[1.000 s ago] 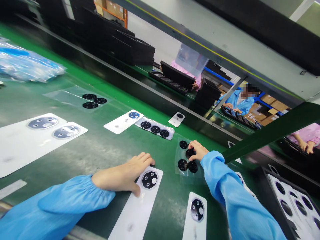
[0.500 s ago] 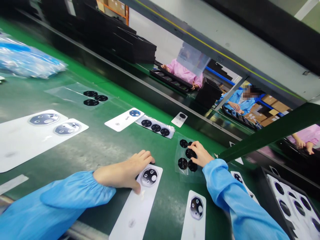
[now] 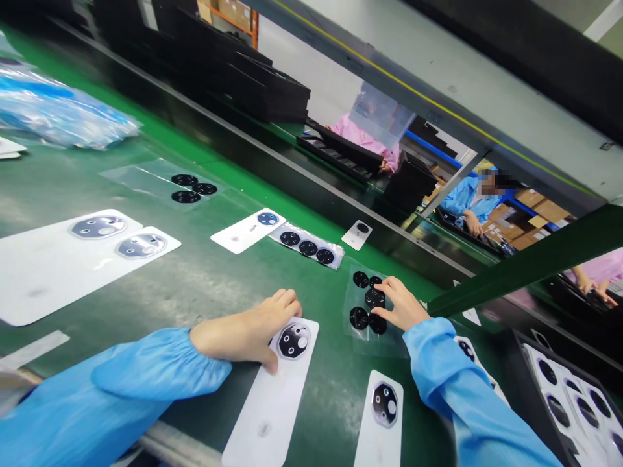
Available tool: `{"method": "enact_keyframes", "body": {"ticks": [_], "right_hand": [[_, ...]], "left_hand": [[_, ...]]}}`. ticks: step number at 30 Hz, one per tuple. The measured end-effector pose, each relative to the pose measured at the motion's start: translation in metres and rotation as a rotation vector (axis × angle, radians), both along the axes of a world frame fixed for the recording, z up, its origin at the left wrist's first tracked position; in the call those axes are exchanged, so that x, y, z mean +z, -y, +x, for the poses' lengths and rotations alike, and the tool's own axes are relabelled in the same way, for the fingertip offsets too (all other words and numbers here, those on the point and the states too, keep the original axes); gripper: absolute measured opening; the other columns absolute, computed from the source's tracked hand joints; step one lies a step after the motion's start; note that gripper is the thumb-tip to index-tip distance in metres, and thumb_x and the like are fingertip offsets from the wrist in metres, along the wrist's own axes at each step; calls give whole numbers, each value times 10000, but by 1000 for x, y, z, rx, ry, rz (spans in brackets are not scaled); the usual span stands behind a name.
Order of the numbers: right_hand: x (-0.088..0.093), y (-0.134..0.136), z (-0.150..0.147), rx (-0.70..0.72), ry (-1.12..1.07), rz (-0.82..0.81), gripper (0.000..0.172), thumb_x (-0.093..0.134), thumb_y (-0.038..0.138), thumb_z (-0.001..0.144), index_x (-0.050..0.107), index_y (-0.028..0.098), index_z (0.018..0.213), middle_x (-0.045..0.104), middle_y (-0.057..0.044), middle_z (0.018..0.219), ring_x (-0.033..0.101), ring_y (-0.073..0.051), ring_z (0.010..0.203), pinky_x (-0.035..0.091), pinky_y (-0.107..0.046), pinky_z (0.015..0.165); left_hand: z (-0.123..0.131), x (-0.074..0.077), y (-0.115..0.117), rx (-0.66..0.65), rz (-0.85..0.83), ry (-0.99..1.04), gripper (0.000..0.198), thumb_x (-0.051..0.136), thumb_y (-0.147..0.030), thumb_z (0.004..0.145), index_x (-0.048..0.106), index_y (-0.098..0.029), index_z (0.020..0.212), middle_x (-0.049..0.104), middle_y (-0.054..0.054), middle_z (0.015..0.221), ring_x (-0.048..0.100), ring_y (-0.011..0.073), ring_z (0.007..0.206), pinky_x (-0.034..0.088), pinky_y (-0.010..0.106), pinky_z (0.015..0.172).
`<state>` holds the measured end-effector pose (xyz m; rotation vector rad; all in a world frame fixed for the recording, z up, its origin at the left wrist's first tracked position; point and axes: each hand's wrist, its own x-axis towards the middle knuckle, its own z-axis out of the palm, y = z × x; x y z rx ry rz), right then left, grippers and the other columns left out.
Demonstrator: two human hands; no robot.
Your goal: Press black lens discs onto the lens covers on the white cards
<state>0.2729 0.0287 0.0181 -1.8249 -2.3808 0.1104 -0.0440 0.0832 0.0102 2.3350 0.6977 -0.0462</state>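
My left hand rests over the upper left of a white phone back panel with a dark octagonal camera plate. Its fingers reach past the panel's top corner, while its thumb lies on the panel's face. At the right, my right hand hovers over or lightly touches black octagonal lens covers on a clear plastic sheet. A gap shows between its thumb and index finger, around the middle lens cover; contact is unclear. Another white phone back panel lies between my forearms.
Two large white panels lie left. Farther back are a strip of lens covers, a smaller panel and a plastic sheet. A black tray of panels stands right, below a green post. Co-workers sit across the line.
The view has shifted slightly, moving the scene a little to the right. My right hand has drawn back slightly from the lens covers, uncovering more of them. My left hand stays on the panel.
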Motion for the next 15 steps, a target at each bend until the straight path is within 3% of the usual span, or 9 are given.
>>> {"method": "enact_keyframes", "body": {"ticks": [6, 8, 12, 15], "right_hand": [[14, 36, -10, -28, -71, 96, 376, 612, 408, 804, 537, 202, 1110, 539, -104, 1020, 562, -250, 910, 505, -397, 771], [18, 51, -14, -36, -82, 124, 386, 590, 452, 812, 535, 202, 1101, 556, -92, 1003, 575, -223, 842, 510, -362, 712], [25, 77, -25, -61, -127, 136, 375, 586, 458, 817, 528, 205, 1088, 570, -61, 941, 564, -169, 715, 503, -299, 607], [27, 92, -39, -91, -172, 150, 358, 591, 452, 816, 529, 207, 1068, 563, -52, 912, 549, -163, 706, 499, -286, 584]], "left_hand": [[-5, 4, 3, -1, -97, 76, 538, 710, -138, 584, 419, -223, 1029, 435, 7, 1029, 465, 208, 966, 384, 269, 768], [-8, 2, 3, 8, -231, 121, 563, 686, -144, 607, 400, -238, 1082, 481, -8, 992, 506, 188, 881, 386, 251, 695], [-6, -12, 10, 109, -680, 330, 650, 674, -131, 609, 334, -234, 1153, 536, -30, 869, 538, 162, 742, 405, 263, 637], [1, -23, 20, 188, -826, 455, 646, 665, -172, 643, 300, -228, 1172, 504, -30, 882, 548, 144, 740, 432, 281, 664]]}}
